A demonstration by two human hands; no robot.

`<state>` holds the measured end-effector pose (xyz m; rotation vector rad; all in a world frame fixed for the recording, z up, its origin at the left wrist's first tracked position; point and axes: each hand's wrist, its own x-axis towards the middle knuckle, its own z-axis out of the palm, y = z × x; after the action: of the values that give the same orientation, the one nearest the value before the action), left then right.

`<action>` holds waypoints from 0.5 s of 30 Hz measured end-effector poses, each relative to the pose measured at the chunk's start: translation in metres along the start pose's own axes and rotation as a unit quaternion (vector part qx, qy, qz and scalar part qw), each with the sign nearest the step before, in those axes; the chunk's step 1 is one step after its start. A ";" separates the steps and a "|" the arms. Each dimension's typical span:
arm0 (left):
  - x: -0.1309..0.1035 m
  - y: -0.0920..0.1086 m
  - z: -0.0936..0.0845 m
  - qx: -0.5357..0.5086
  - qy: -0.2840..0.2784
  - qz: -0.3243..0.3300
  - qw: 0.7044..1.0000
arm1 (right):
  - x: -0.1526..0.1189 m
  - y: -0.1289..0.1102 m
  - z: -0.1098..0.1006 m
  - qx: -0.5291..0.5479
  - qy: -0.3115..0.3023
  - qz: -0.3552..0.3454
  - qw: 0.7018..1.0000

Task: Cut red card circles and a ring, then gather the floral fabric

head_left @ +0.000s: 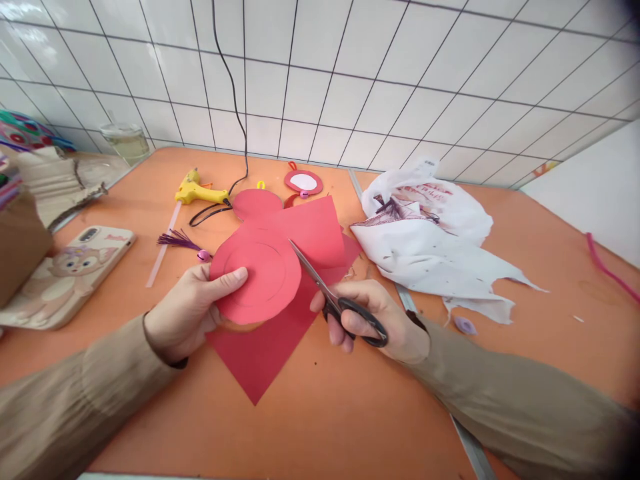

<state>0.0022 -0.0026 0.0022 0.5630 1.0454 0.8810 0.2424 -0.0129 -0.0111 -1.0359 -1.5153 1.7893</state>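
Note:
My left hand (pixel 193 310) pinches a sheet of red paper (pixel 260 280) at its left edge, thumb on top. Part of the sheet has a rounded cut edge, with a fainter circle marked inside it. In my right hand (pixel 375 313) is a pair of scissors (pixel 327 293) with black handles; the blades meet the red paper at the right of the rounded part. A strip of the sheet stands out to the upper right. Beneath lies a darker red sheet (pixel 260 367), one corner pointing toward me. Behind is a red round piece (pixel 257 203).
A yellow glue gun (pixel 203 193) with its cord lies at the back left. Nearby are a purple tassel (pixel 180 240) and a phone (pixel 75 273). A white plastic bag (pixel 425 233) sits to the right. A red-rimmed oval ornament (pixel 303 182) rests near the tiled wall.

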 end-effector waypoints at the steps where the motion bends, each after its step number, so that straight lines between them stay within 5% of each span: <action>1: 0.000 -0.001 0.000 -0.006 -0.004 -0.007 1.000 | 0.000 0.000 0.000 -0.001 0.000 -0.003 1.000; 15: 0.001 -0.002 0.000 -0.007 -0.029 -0.009 1.000 | 0.001 -0.002 -0.001 -0.016 -0.008 -0.002 1.000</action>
<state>0.0029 -0.0034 -0.0002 0.5638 0.9892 0.8518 0.2423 -0.0116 -0.0094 -1.0357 -1.5592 1.7808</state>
